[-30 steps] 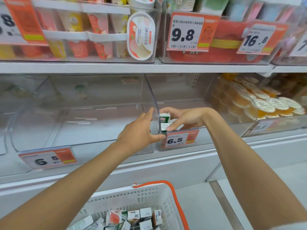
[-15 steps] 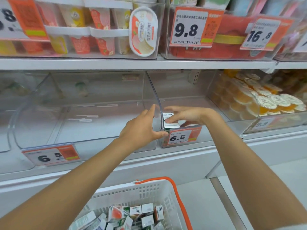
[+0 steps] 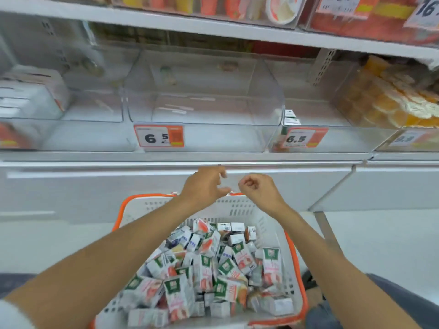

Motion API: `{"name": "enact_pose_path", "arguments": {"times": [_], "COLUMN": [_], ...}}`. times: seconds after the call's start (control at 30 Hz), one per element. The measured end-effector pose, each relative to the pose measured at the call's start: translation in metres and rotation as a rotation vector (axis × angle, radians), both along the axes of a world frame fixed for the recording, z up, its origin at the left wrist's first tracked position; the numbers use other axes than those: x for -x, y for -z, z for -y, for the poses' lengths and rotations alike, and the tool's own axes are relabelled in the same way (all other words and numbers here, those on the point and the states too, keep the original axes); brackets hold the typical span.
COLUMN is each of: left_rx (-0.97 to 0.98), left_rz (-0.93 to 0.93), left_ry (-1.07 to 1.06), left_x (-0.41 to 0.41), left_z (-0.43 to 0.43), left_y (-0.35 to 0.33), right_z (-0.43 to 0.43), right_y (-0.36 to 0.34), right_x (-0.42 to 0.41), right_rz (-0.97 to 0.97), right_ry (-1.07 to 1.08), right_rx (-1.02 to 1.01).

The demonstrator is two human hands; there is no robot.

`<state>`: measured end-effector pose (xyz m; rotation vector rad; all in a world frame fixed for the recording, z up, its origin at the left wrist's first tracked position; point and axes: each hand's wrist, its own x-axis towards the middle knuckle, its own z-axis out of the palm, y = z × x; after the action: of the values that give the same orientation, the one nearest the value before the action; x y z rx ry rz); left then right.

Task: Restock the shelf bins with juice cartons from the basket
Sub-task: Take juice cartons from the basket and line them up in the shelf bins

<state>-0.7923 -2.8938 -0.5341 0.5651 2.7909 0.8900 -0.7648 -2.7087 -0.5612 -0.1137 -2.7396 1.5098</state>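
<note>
A white basket (image 3: 260, 223) with an orange rim sits low in front of me, heaped with several small juice cartons (image 3: 213, 269). My left hand (image 3: 205, 186) hovers above the basket's far rim with fingers loosely spread, holding nothing. Just to its right, my right hand (image 3: 259, 189) has its fingers curled and holds nothing. On the shelf above, a clear bin (image 3: 204, 103) with a 6.5 tag shows no cartons. The bin to its right (image 3: 316, 115) has two cartons (image 3: 291, 117) at its front left corner, behind another 6.5 tag (image 3: 304, 137).
Orange jelly cups (image 3: 392, 103) fill the bin at far right. At far left stands a bin of white packs (image 3: 28, 96). An upper shelf (image 3: 213, 24) carries more goods above. The white shelf base (image 3: 95, 186) stands behind the basket, with pale floor at right.
Both hands have left the right bin and dropped to just above the basket's far rim. The carton stays in the bin. My view has tilted down onto the basket.
</note>
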Motion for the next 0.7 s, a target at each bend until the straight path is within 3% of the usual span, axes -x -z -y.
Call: {"name": "enact_pose_path", "arguments": {"times": [0.13,0.23,0.3,0.43,0.47,0.6,0.7], "left_rx": [-0.061,-0.070,-0.040,-0.111,-0.131,-0.282,-0.609], "left_rz": [0.303,0.378,0.420,0.484,0.493,0.608,1.039], "left_ry": [-0.082,-0.166,-0.211,-0.285,-0.290,-0.358,-0.388], "left_x": [-0.033,-0.047,-0.051,-0.046,-0.045,-0.044,-0.048], "left_z": [0.076,0.124,0.142,0.146,0.142,0.117,0.104], "left_y": [0.066,0.102,0.116,0.130,0.132,0.134,0.130], "right_z": [0.030,0.050,0.070,0.091,0.091,0.088,0.087], "right_y": [0.094,0.147,0.173,0.193,0.189,0.151,0.121], "right_x": [-0.021,-0.022,-0.021,-0.016,-0.013,-0.013,-0.013], "right_rz": [0.448,0.678,0.764,0.686,0.685,0.608,0.607], "right_ry": [-0.214,-0.146,-0.135,-0.091,-0.077,-0.085,-0.194], "right_rx": [-0.115,-0.154,-0.087,-0.310,-0.286,0.267,0.661]}}
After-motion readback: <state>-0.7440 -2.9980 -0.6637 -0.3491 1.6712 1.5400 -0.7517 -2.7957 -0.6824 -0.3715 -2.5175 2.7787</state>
